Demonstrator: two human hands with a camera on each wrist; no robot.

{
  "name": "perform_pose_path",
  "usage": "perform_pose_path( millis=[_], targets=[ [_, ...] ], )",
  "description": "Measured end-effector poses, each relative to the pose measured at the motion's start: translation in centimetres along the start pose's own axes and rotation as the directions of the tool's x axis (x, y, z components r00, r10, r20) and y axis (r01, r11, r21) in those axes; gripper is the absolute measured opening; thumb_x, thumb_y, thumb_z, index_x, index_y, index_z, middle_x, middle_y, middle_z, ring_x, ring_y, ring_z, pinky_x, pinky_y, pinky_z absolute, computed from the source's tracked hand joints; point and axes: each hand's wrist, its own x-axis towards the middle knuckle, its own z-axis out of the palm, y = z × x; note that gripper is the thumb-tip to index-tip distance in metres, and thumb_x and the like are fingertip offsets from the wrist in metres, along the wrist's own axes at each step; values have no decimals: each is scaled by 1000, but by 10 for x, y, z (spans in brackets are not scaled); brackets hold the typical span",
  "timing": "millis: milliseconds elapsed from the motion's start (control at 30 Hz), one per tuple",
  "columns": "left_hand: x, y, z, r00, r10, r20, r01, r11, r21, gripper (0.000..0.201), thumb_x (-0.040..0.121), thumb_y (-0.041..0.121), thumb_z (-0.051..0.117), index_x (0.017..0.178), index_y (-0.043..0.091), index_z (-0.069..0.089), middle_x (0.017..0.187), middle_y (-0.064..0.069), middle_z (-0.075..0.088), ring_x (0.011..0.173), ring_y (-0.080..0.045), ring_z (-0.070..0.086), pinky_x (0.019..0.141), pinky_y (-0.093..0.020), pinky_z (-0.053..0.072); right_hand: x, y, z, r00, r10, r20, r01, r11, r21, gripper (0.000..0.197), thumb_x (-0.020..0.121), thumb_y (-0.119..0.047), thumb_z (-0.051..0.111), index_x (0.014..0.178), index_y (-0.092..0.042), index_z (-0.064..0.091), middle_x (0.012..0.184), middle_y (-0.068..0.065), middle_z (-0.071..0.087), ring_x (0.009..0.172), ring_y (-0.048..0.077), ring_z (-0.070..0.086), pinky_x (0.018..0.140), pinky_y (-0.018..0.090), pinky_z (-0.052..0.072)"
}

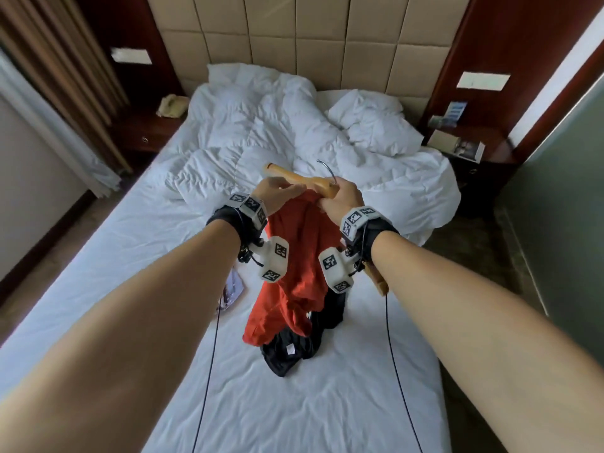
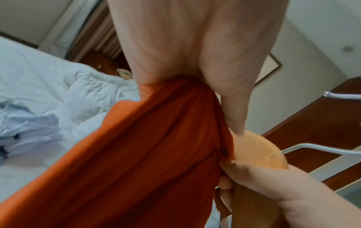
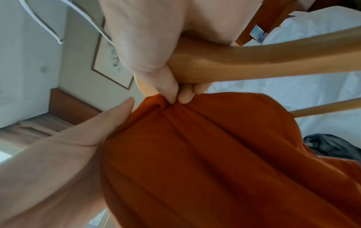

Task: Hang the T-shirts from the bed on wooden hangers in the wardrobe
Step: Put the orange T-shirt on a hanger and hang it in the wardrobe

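A hotel-style room with a padded headboard frames a white bed (image 1: pixel 137 256), its duvet (image 1: pixel 294 132) bunched toward the head end. Above the middle of the bed, both hands work an orange T-shirt (image 1: pixel 299 256) onto a wooden hanger (image 1: pixel 294 179). The left hand (image 1: pixel 274 191) has its fingers (image 2: pixel 234 108) gathered on the shirt's top edge, thumb lying along the fabric. The right hand (image 1: pixel 343 196) is wrapped round the hanger's centre just below the metal hook (image 1: pixel 327 170), its fingertips (image 3: pixel 175 94) also pinching the cloth. The shirt's tail trails onto a black garment (image 1: pixel 287 351) lying near the bed's foot edge. The fabric looks light, limp and quick to slide off smooth wood, so the collar seam seems the surest hold; the hanger is rigid and best carried at its neck.
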Motion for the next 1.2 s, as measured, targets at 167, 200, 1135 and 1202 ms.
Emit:
perform_pose_path(
  millis=[167, 200, 1135, 1202],
  targets=[
    [-27, 33, -54, 999, 33, 27, -37, 988, 147, 38, 76, 23, 83, 108, 13, 64, 91, -1, 59, 85, -16, 52, 62, -21, 37, -13, -61, -15, 994, -92, -60, 88, 995, -53, 37, 73, -11, 72, 108, -24, 70, 100, 2, 72, 94, 25, 66, 86, 37, 55],
    [-30, 38, -66, 999, 29, 27, -34, 982, 187, 44, 76, 22, 83, 114, 11, 64, 99, -6, 58, 89, -18, 52, 68, -24, 39, -15, -73, -17, 991, -110, -73, 105, 992, -64, 38, 73, -9, 72, 108, -24, 70, 101, 3, 72, 94, 25, 66, 85, 37, 55],
    [-136, 72, -261, 987, 134, -91, -155, 946, -284, 25, 96, 6, 56, 118, 12, 66, 100, -13, 66, 84, -28, 66, 78, -52, 60, -102, -266, 6, 877, -308, -369, 277, 951, -134, 26, 79, -12, 69, 103, -24, 69, 85, -3, 66, 83, 24, 63, 70, 27, 46],
    [-140, 74, -267, 985, 131, -115, -162, 931, -327, 21, 96, 5, 55, 112, 10, 67, 95, -15, 67, 77, -27, 66, 70, -49, 61, -108, -271, 10, 883, -316, -347, 282, 948, -144, 33, 79, -9, 69, 109, -21, 70, 87, -2, 65, 84, 23, 61, 71, 25, 45]
  ],
)
